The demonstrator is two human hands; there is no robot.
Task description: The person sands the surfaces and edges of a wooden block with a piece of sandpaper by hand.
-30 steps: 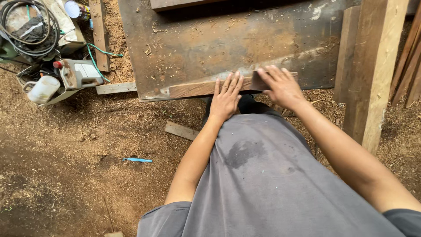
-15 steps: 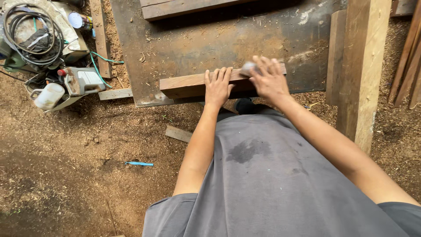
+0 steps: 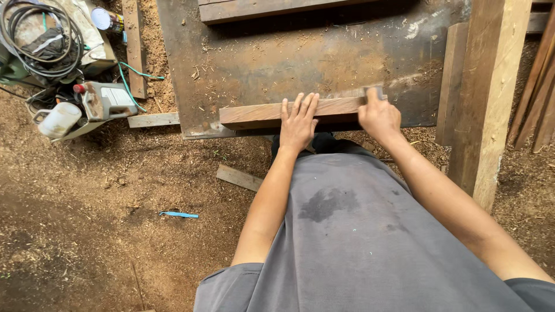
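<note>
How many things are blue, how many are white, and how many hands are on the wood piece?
Blue things: 1, the blue strip on the sawdust.
White things: 1, the white jug.
Hands on the wood block: 2, the left hand flat on top, the right hand at its end.
Total: 4

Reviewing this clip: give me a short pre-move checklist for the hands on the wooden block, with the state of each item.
1. Left hand flat on the wooden block: ok.
2. Right hand gripping the block's right end: ok.
3. Block lying flat on the metal plate: ok.
4. Block's underside contact with the plate: cannot tell.
5. Plate ahead of the block free of large objects, only chips and dust: ok.
6. Upright timber post apart from the right hand: ok.
</note>
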